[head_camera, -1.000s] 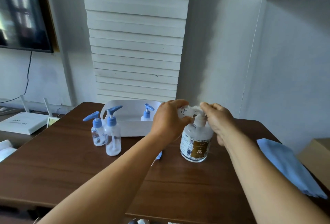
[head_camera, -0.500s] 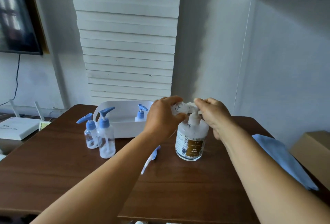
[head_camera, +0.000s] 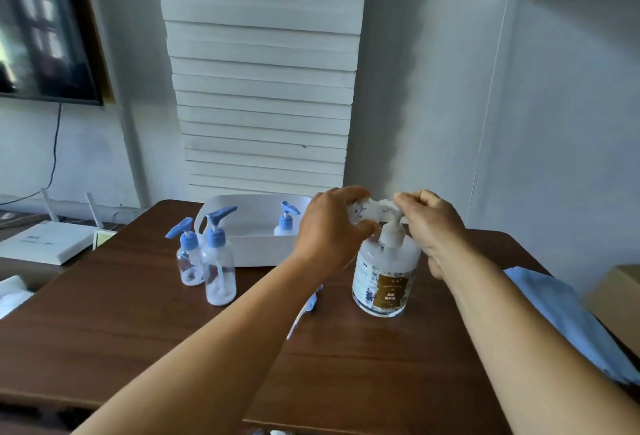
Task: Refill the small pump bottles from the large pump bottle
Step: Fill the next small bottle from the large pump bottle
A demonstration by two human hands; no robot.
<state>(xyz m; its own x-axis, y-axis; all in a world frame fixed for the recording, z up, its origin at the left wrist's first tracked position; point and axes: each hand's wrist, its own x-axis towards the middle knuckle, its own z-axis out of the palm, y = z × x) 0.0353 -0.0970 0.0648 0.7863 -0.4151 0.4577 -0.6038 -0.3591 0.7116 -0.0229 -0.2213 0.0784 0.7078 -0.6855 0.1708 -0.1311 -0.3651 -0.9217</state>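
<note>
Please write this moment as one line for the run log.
left hand: holds small bottle at spout | right hand: on pump head | large pump bottle: upright on table | fill: not visible

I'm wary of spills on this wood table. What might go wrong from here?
The left hand holds a small bottle at the spout of the big bottle while the right hand works the pump: liquid may miss the narrow neck. No hand steadies the big bottle, so it might tip.
</note>
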